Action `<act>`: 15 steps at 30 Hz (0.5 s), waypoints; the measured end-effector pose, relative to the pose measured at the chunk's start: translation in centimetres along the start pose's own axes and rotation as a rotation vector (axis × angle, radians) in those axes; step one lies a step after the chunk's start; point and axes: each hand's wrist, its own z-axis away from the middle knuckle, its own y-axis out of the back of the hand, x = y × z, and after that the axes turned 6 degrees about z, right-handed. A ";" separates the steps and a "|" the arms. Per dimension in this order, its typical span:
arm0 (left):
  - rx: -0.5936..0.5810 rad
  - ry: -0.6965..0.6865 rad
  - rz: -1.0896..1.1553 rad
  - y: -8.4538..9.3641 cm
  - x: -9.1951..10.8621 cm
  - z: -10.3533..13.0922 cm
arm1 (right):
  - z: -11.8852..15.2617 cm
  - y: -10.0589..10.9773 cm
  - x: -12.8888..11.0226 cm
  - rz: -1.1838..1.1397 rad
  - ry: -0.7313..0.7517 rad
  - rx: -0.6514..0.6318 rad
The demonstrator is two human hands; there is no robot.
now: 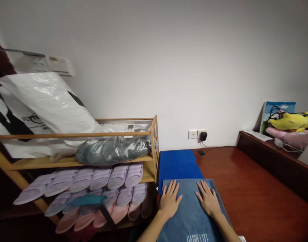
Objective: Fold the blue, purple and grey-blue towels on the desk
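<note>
A blue-grey cloth item (185,215), flat and rectangular with white "HAPPY LIFE" lettering, lies on the desk at the lower middle. My left hand (169,200) rests flat on its left side with the fingers spread. On its right side lies my right hand (208,199), also flat and with fingers apart. Just beyond the cloth's far edge, a bright blue flat piece (179,164) lies partly under it, against the wall. Neither hand grips anything. The cloth's near edge is cut off by the frame.
A wooden shoe rack (154,151) stands on the left with several slippers (118,175), a white plastic bag (48,104) and a clear-wrapped dark bundle (116,149). A black plug (203,136) sits in the wall outlet. A raised shelf (277,156) on the right bears a yellow plush toy (290,121).
</note>
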 end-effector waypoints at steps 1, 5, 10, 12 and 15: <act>-0.001 -0.014 0.000 -0.1 -0.4 0.1 | 0.0 0.0 0.5 0.027 -0.029 -0.008; 0.075 -0.049 -0.023 0.6 -0.7 1.1 | 0.9 1.4 2.1 0.074 -0.170 -0.001; 0.206 -0.338 -0.117 1.2 1.8 6.4 | 7.4 3.6 1.3 0.057 0.082 0.101; 0.234 -0.570 -0.210 0.9 2.1 9.6 | 11.1 3.3 1.4 0.080 0.353 0.117; 0.365 -0.798 -0.396 0.0 1.4 14.0 | 16.2 1.5 2.9 0.215 0.576 0.224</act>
